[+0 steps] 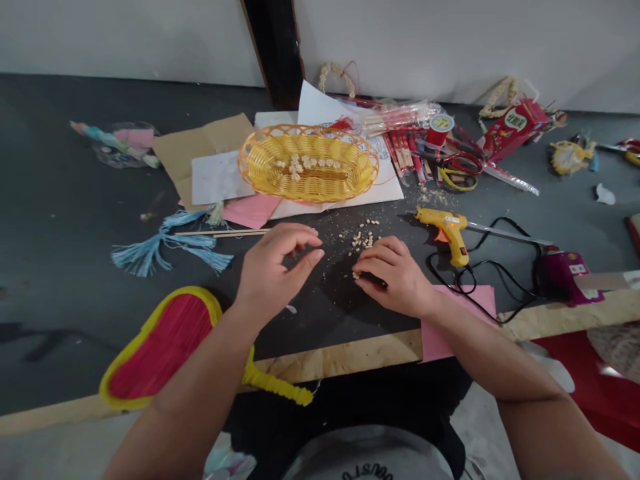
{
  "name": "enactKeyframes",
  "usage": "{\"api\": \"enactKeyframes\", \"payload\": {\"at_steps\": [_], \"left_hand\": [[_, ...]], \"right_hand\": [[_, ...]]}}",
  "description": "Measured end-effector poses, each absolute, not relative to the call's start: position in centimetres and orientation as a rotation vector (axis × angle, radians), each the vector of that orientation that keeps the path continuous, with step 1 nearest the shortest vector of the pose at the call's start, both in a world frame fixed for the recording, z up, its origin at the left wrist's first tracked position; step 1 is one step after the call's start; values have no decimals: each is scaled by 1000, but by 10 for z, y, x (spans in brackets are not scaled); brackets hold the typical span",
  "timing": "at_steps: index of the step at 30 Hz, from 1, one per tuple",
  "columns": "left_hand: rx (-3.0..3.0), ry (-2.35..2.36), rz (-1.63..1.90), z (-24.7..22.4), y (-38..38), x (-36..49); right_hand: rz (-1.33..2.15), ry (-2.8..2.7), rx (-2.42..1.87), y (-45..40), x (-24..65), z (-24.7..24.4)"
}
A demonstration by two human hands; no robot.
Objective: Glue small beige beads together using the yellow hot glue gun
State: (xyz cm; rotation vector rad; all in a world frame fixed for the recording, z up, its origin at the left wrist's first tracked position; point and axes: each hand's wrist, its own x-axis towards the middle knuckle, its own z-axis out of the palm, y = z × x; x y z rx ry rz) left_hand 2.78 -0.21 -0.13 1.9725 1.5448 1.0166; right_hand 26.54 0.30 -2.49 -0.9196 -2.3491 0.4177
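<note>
My left hand (285,267) hovers over the dark table with thumb and fingers apart, nothing visible between them. Across from it, my right hand (393,277) has its fingertips near the thumb, with a small pale piece (356,274) pinched at the tips. Just beyond the right hand lie several small beige pieces (364,239) among scattered crumbs. A yellow wicker basket (310,190) behind the hands holds a few clusters of similar beige pieces (296,167).
A yellow glue gun (453,233) with a black cord lies at right. Scissors (463,162), a red thread spool (439,131) and wrapped sticks sit behind it. At left are a blue tassel (155,247) and a red-and-yellow fan (165,343). Pink paper (470,303) lies under my right forearm.
</note>
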Motion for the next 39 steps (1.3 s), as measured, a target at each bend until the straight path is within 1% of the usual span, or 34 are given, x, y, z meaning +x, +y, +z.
{"api": "enactKeyframes", "payload": {"at_steps": [5,8,20,25,32,39], "left_hand": [[2377,1313,536,-11,1,23],[2426,1275,460,-14,1,22],[2043,1467,755,-5,-3,30],[2107,1465,842,-4,-1,30],[2152,1465,926,-6,2,29],[2203,1484,1062,-19,10,29]], "right_hand": [[393,-2425,-1023,2,266,-28],[395,-2458,-1046,2,266,-29],[468,-2358,-1032,3,266,-26],[512,-2258,-1036,6,268,-26],[627,-1968,-1030,5,275,-17],[507,-1869,-1048,8,280,-12]]}}
